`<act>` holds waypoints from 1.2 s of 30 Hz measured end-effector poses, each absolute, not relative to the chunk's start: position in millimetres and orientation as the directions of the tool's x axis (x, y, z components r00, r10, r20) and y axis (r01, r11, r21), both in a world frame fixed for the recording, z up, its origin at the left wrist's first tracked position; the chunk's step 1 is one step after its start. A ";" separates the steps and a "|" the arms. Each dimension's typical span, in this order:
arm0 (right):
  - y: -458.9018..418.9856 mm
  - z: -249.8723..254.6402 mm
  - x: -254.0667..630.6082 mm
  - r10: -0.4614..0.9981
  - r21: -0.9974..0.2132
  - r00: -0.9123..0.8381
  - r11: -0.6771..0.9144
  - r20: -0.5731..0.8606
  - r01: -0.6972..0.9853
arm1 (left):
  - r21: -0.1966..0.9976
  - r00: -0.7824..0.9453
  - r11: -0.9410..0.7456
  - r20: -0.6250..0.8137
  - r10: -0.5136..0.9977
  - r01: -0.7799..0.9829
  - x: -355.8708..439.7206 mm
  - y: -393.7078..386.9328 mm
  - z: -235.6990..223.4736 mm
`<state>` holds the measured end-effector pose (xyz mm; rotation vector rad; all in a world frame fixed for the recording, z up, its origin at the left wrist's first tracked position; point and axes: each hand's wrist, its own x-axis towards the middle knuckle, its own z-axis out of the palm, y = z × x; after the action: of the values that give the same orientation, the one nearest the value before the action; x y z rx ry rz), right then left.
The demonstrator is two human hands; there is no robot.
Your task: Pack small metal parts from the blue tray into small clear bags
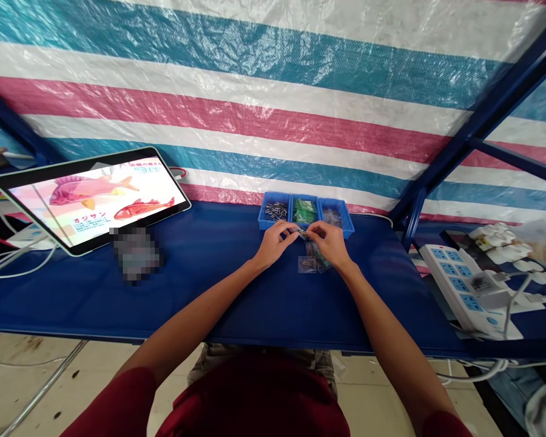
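My left hand [277, 238] and my right hand [328, 241] meet over the blue table [218, 285], fingers pinched together on a small clear plastic bag [303, 233] held between them. Just below the hands lie a few more small filled clear bags [310, 263] on the cloth. Right behind the hands stand three blue bins in a row: the left bin [275, 212] holds small metal parts, the middle bin [305, 210] green pieces, the right bin [336, 215] clear bags.
A tablet [91, 197] showing fish pictures leans at the left, with cables [9, 261] beside it. A white power strip [466, 288] and several white adapters [505, 240] lie on the right. A blue metal frame post [412, 218] rises behind; a striped tarp [273, 97] backs the table.
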<state>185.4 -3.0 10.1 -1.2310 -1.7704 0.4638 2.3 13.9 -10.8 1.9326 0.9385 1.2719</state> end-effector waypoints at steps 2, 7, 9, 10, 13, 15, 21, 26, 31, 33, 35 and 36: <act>-5.8 9.4 185.8 0.898 -0.741 -0.092 0.410 0.431 0.531 | 0.805 0.282 -0.554 0.493 0.823 0.212 2.2 14.3 -10.5; -9.6 9.0 186.6 0.902 -0.747 -0.122 0.413 0.414 0.521 | 0.800 0.274 -0.569 0.513 0.813 0.190 1.9 15.3 -9.7; -10.9 8.5 185.8 0.891 -0.727 -0.142 0.437 0.432 0.529 | 0.829 0.274 -0.531 0.476 0.835 0.177 2.6 15.3 -10.4; -11.6 8.2 185.2 0.883 -0.715 -0.150 0.451 0.445 0.534 | 0.859 0.288 -0.489 0.435 0.853 0.153 3.0 15.3 -10.9; -13.6 8.2 183.0 0.859 -0.682 -0.159 0.487 0.486 0.545 | 0.947 0.371 -0.319 0.281 0.885 0.045 4.0 15.8 -11.6; -14.5 8.7 181.9 0.849 -0.683 -0.160 0.504 0.503 0.529 | 0.968 0.401 -0.250 0.230 0.887 -0.003 4.0 16.3 -10.9; -15.9 8.7 181.3 0.848 -0.718 -0.167 0.517 0.503 0.465 | 0.983 0.440 -0.179 0.179 0.880 -0.042 4.8 15.9 -6.5; -17.1 7.4 181.0 0.811 -0.677 -0.253 0.582 0.528 0.451 | 0.990 0.439 -0.043 0.098 0.893 -0.134 6.3 15.9 -5.5; -15.8 8.8 180.0 0.757 -0.601 -0.268 0.642 0.596 0.477 | 0.990 0.473 0.022 0.047 0.880 -0.139 4.7 19.1 -6.3; -14.6 9.3 180.6 0.741 -0.576 -0.250 0.651 0.623 0.495 | 0.994 0.406 -0.028 0.068 0.911 -0.104 3.2 21.0 -5.2; -13.4 8.5 181.6 0.748 -0.571 -0.231 0.635 0.622 0.520 | 0.989 0.335 -0.138 0.151 0.930 -0.062 1.6 22.1 -3.1; -13.0 7.6 182.0 0.759 -0.575 -0.223 0.620 0.611 0.534 | 0.978 0.326 -0.204 0.204 0.923 -0.034 0.9 22.0 -2.0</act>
<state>182.0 -13.0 7.6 -1.0293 -1.9000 0.3006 0.9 22.0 -2.0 1.4992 0.8507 1.1001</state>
